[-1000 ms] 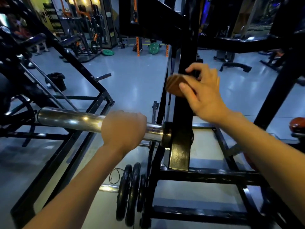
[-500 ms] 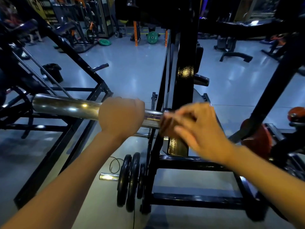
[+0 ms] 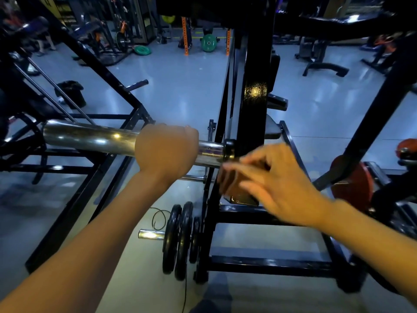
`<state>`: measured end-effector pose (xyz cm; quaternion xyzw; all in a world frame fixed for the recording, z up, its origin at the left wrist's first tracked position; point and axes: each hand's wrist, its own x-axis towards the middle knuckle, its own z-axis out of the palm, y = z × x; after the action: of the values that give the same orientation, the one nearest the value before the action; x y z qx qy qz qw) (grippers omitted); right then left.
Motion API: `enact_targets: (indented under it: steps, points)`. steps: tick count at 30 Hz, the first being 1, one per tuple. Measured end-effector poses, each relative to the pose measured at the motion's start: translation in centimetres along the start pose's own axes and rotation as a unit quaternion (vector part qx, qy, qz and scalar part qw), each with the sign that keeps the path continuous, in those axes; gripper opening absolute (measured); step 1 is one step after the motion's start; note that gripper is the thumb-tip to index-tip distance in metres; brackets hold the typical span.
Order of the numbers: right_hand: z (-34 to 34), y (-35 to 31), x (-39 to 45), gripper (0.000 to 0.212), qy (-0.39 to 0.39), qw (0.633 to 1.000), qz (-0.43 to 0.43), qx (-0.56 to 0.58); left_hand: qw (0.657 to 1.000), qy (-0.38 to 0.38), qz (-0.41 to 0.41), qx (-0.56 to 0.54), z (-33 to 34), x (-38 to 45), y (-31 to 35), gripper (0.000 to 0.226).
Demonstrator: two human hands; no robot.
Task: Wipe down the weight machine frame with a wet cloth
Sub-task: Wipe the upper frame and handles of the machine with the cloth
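We are gripping the chrome sleeve with our left hand to steady it; our right hand, fingers curled, is pressing the brown cloth against the black upright's foot. We are judging that firm, overlapping passes suit this post best

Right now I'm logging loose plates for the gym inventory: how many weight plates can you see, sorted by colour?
Black plates on the low peg: 3
Green plates on the far floor: 2
Red plate at the right: 1
Total: 6
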<state>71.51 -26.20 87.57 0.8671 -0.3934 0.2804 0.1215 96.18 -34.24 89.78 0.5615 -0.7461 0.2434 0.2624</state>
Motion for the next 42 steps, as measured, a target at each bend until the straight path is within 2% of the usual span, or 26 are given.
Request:
enact_targets:
  steps: [3, 5, 9, 12, 15, 18, 21, 25, 29, 31, 34, 36, 38, 40, 42]
  points:
    - [-0.4, 2.1, 3.4, 0.046, 0.068, 0.991, 0.117, 0.015, 1.0, 0.011, -0.008, -0.028, 0.1, 0.0, -0.1, 0.053]
    - [0.2, 1.1, 3.2, 0.048, 0.085, 0.982, 0.162, 0.045, 0.999, 0.012, -0.01, -0.035, 0.1, 0.0, -0.1, 0.053]
    - [1.2, -3.2, -2.4, 0.046, 0.026, 0.996, 0.06, 0.053, 0.999, 0.006, -0.016, -0.027, 0.2, 0.0, 0.0, 0.054]
    - [0.9, -1.9, -3.1, 0.036, 0.008, 0.999, -0.009, 0.043, 0.999, -0.001, -0.021, -0.025, 0.3, 0.0, 0.1, 0.055]
    - [0.5, 0.8, 0.0, 0.033, 0.04, 0.998, 0.024, 0.038, 0.999, 0.007, -0.021, -0.028, 0.2, 0.1, 0.2, 0.055]
    - [-0.4, 3.5, 3.7, 0.039, 0.096, 0.987, 0.12, 0.047, 0.999, 0.009, -0.016, -0.032, 0.2, 0.0, 0.1, 0.054]
    - [0.0, 2.7, 4.2, 0.043, 0.099, 0.978, 0.174, 0.065, 0.999, 0.015, -0.01, -0.035, 0.1, 0.0, 0.1, 0.051]
    - [0.9, -1.5, -1.5, 0.043, 0.036, 0.995, 0.078, 0.05, 0.999, 0.017, -0.007, -0.028, 0.1, 0.0, 0.1, 0.051]
    - [0.9, -0.9, -3.6, 0.039, -0.013, 0.999, -0.042, 0.026, 1.0, 0.018, 0.002, -0.021, 0.0, -0.1, 0.3, 0.05]
    - [0.9, 0.7, -1.9, 0.043, 0.004, 0.999, -0.015, 0.029, 0.999, 0.011, -0.006, -0.029, 0.0, 0.0, 0.2, 0.053]
    - [-0.4, 3.6, 1.9, 0.053, 0.052, 0.995, 0.077, 0.024, 0.999, 0.004, -0.017, -0.036, -0.1, 0.1, 0.2, 0.055]
    - [-1.1, 4.8, 4.1, 0.053, 0.096, 0.988, 0.12, 0.025, 0.999, 0.005, -0.016, -0.031, 0.0, 0.1, 0.2, 0.053]
    - [-0.8, 4.0, 4.8, 0.051, 0.105, 0.983, 0.149, 0.03, 1.0, -0.001, -0.01, -0.02, 0.1, 0.1, 0.1, 0.051]
    - [-0.1, 1.8, 3.5, 0.051, 0.078, 0.989, 0.122, 0.021, 1.0, -0.005, -0.013, -0.021, 0.1, 0.1, 0.1, 0.05]
    - [0.0, 0.2, 1.3, 0.049, 0.033, 0.998, 0.043, 0.013, 0.999, -0.002, -0.024, -0.027, -0.1, 0.1, 0.3, 0.05]
